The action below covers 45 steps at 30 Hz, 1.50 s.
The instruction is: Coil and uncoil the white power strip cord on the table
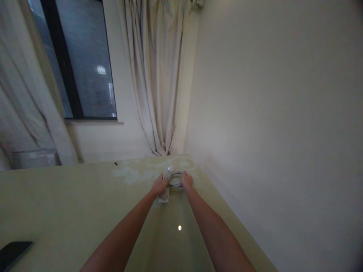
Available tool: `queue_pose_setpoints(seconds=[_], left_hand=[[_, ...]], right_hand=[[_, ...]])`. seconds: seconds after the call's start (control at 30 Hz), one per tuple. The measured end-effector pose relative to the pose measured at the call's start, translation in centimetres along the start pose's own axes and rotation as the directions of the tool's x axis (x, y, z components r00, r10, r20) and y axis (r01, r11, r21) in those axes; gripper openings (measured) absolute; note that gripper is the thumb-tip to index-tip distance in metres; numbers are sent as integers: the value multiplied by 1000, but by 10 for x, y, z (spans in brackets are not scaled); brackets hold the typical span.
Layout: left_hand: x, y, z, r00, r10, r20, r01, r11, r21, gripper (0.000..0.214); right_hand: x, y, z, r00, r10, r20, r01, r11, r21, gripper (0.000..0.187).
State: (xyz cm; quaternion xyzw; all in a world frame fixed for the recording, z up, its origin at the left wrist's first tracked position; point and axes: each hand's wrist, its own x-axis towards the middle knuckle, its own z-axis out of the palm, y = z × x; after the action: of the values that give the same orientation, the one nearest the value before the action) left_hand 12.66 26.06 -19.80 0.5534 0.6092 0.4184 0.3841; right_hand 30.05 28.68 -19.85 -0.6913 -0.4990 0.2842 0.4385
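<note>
Coil-gathering step: left hand (159, 185) and right hand (187, 180) flank the cable coil (176, 184), fingers apparently clamped on it. Adapter (163, 197) touches the coil's near-left. Lifting calls for pinching the loops together.

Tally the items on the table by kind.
Coiled white cable: 1
White adapter block: 1
Dark phone: 1
Small dark object: 1
Total: 4

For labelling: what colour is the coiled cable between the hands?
White, the coiled cable; clearest in head view.
</note>
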Motion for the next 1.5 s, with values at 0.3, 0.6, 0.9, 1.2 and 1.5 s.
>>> queue_pose_setpoints(seconds=[0.3, 0.6, 0.9, 1.2, 1.5], left_hand=[[-117, -71, -70, 959, 135, -249, -139, 990, -2, 51], [-170, -77, -71, 922, 241, -303, -178, 959, 222, 45], [-182, -71, -60, 951, 308, 27, -287, 847, 447, 32], [-189, -62, -64, 932, 362, -29, -274, 752, 600, 43], [-182, -71, -67, 915, 387, -113, -236, 742, 628, 40]], right_hand=[[-65, 62, -37, 911, -272, -311, 315, 944, 96, 52], [-161, 32, 18, 816, -578, 16, 576, 812, -91, 49], [-167, 36, 17, 778, -594, 203, 628, 729, -273, 50], [-131, 25, 13, 824, -564, 48, 529, 736, -423, 45], [-70, 18, 7, 853, -440, 279, 516, 633, -577, 23]])
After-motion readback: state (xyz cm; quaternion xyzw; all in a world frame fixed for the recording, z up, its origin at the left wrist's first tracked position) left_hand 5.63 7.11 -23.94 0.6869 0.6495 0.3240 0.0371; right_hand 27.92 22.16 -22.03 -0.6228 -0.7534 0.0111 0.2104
